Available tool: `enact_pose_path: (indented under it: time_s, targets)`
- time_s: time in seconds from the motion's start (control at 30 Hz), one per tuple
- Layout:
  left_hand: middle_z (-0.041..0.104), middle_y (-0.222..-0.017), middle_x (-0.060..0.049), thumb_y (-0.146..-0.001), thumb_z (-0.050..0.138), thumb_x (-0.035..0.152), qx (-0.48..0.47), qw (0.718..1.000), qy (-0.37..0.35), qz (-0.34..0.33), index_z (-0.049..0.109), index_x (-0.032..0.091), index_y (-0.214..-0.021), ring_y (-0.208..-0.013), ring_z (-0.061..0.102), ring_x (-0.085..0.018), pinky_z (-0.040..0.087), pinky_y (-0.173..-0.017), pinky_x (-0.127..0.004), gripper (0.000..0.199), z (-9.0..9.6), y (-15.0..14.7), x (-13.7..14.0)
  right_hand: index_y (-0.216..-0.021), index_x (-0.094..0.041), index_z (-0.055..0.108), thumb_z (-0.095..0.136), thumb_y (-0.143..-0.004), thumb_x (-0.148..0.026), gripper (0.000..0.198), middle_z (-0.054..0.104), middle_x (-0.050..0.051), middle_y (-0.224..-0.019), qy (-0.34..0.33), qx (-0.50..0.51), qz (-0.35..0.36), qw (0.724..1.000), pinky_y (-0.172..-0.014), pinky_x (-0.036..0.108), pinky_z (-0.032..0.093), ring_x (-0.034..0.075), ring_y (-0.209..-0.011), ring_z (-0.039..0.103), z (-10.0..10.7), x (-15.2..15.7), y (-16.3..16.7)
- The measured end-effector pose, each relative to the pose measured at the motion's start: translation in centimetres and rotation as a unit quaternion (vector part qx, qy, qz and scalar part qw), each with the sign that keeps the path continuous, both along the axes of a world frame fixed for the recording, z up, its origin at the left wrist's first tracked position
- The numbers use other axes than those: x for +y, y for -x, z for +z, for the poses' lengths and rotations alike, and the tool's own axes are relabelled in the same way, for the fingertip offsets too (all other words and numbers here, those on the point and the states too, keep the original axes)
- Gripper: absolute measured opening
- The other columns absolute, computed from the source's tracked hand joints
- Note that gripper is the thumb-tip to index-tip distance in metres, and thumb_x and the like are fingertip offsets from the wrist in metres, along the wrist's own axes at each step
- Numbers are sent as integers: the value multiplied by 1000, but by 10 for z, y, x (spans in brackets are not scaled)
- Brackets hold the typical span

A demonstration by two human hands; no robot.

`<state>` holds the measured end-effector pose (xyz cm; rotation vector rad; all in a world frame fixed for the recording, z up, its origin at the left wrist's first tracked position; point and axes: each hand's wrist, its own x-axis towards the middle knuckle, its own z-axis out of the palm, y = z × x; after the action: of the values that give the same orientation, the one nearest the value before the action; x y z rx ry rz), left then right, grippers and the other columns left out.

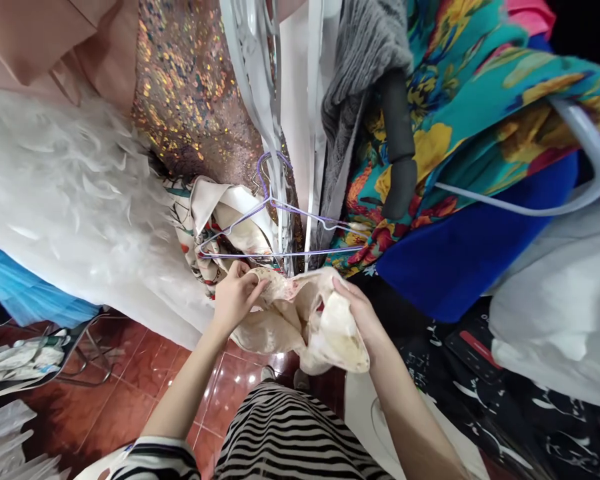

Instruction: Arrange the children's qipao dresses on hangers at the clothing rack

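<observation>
Cream garment (275,327), one, is hanging on the near side of the purple hanger (320,252): left hand (235,297) and right hand (359,308) are gripping its edges, fingers closed, apparently spreading it, the next move likely calling for firm holds.

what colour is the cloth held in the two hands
The cloth is cream with some small reddish marks, seen in the head view.

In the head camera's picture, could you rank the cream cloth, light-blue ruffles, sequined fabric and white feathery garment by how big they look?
Largest to smallest, by visible area:
1. White feathery garment
2. Sequined fabric
3. Cream cloth
4. Light-blue ruffles, cut off by the picture's edge
</observation>
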<state>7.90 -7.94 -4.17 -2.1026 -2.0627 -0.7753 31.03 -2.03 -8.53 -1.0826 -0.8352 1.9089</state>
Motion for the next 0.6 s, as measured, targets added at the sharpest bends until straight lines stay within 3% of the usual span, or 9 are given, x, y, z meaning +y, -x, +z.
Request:
enact_pose_path:
  time_s: [0.17,0.27,0.37,0.5,0.6]
  targets:
    - [59,-93,-8,-95,51,33,72,995,-39,-61,67,21,-77,-83,56,-20,46,-72,-31,27,16,-10,25,-76,-22,69,85,-48,-50,43,73,2,-74,-34,25,-6,999,-60,30,55,21,-64,68,25,22,0]
    - [62,-100,-9,-97,45,25,117,983,-62,-130,68,21,-97,-92,58,-21,46,-80,-33,24,32,-30,55,-76,-21,68,83,-48,-41,38,72,1,-70,-61,4,23,998,-56,29,53,20,-60,66,23,26,-5]
    - [64,-110,-9,-97,43,18,172,964,-67,-191,65,21,-113,-104,57,-22,44,-87,-35,28,50,-48,93,-83,-22,67,82,-49,-39,41,73,1,-76,-94,-32,-2,995,-60,31,55,22,-66,68,16,34,-19]
    - [66,-104,-10,-97,43,13,258,933,-47,-244,68,17,-99,-102,59,-23,43,-90,-38,25,66,-51,133,-91,-24,66,79,-55,-43,43,75,4,-90,-160,-100,-62,980,-75,35,58,26,-85,72,5,44,-45]
    - [66,-94,-10,-97,42,11,301,914,-29,-270,67,14,-91,-96,60,-24,43,-85,-37,25,70,-44,145,-97,-23,66,76,-62,-50,45,75,6,-102,-191,-135,-85,969,-82,37,58,27,-95,71,-2,47,-60]
